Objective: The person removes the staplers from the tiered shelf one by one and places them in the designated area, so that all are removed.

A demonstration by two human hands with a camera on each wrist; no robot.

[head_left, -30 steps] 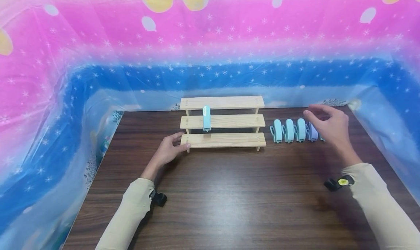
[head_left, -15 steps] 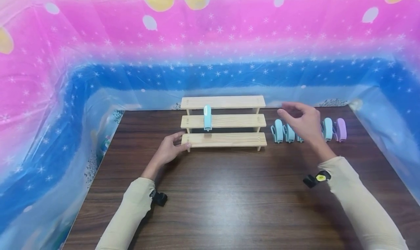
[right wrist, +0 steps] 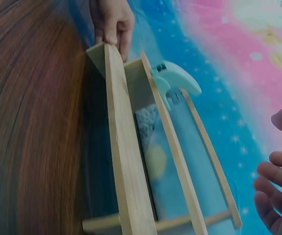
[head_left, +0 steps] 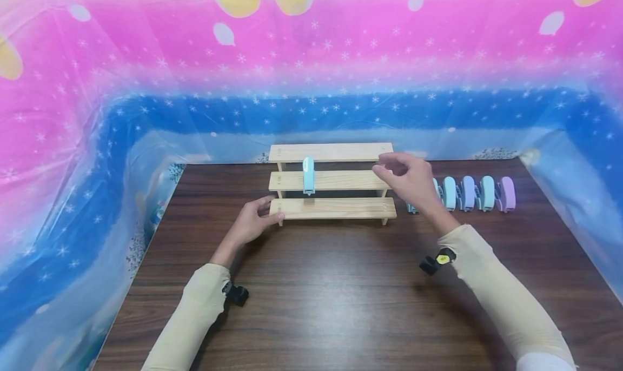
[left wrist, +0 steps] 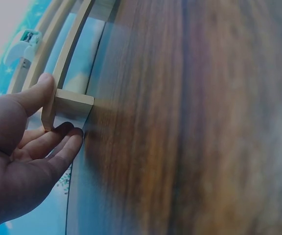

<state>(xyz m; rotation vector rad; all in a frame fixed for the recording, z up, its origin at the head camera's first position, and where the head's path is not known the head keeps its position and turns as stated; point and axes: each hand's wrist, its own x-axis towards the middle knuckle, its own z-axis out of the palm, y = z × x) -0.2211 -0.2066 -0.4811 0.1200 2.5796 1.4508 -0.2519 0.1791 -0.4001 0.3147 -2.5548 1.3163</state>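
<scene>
A three-tier wooden shelf stand point(head_left: 336, 209) stands on the table, with one turquoise mini stapler point(head_left: 309, 175) on its middle tier. My left hand point(head_left: 245, 224) grips the front left corner of the lowest tier; in the left wrist view its thumb point(left wrist: 40, 90) lies on the board and the fingers reach beneath. My right hand point(head_left: 411, 184) hovers by the right end of the middle tier, thumb and fingers apart, holding nothing. The right wrist view shows the same stapler point(right wrist: 177, 81) and part of the right hand point(right wrist: 280, 181).
Right of the stand runs a row of several mini staplers: turquoise, one blue-violet stapler point(head_left: 467, 192) and one purple stapler point(head_left: 507, 193) at the far end. My right hand partly hides the row's left end. A patterned cloth point(head_left: 340, 111) hangs behind the dark wooden table point(head_left: 311, 306).
My right hand has moved left from above the row of staplers to the right end of the stand, holding nothing throughout. The left hand has stayed on the lowest tier.
</scene>
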